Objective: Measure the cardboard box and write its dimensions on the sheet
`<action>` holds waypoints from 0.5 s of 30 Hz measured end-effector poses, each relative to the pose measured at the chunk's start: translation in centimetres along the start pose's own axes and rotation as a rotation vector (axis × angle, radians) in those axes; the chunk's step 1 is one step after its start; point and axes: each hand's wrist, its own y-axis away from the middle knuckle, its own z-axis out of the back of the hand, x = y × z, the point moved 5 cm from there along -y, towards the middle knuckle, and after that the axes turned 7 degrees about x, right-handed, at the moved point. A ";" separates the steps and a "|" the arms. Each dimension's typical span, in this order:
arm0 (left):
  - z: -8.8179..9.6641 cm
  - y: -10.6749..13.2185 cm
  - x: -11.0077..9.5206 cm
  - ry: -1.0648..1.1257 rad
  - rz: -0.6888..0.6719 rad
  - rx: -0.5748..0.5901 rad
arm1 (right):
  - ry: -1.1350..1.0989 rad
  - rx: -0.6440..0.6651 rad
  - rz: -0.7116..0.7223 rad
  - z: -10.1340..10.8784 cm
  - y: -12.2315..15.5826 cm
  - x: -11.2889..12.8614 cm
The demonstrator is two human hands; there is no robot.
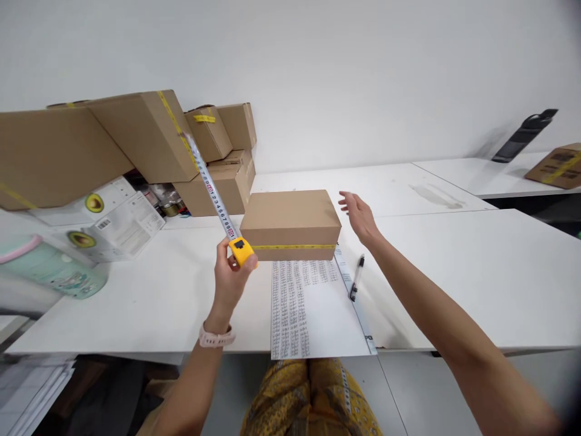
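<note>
My left hand is closed round a yellow tape measure, held up just left of a closed cardboard box on the white table. The tape's white blade sticks out up and to the left, toward the stacked boxes. My right hand hovers by the box's right end with fingers spread and nothing in it. In front of the box lies a printed sheet, and a black pen rests on a ruler-like strip beside it.
Stacked cardboard boxes lean at the back left, over white avocado-print cartons and a pale green and pink container. At the far right sit another cardboard box and a dark flat object.
</note>
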 end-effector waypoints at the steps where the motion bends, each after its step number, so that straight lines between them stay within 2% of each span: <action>1: 0.5 -0.6 0.8 0.029 0.038 0.007 | 0.008 0.083 0.005 -0.1 1.3 -0.4; 3: 0.8 -1.8 1.8 0.096 0.130 0.065 | 0.023 0.241 0.045 -0.7 3.4 -0.6; 5: 0.5 -2.9 1.6 0.136 0.169 0.110 | 0.039 0.313 0.100 -1.3 4.1 0.0; 7: 0.1 -4.0 0.1 0.152 0.137 0.138 | 0.050 0.285 0.147 -1.2 3.4 1.1; 11: -0.5 -5.8 -3.7 0.137 0.065 0.199 | 0.080 0.139 0.167 -0.3 -0.4 3.5; 13: -0.7 -6.2 -4.8 0.109 0.074 0.209 | 0.157 0.103 0.168 -0.1 -2.3 4.3; 15: -0.8 -5.7 -5.2 0.079 0.050 0.170 | 0.288 0.075 0.200 -0.2 -3.8 5.1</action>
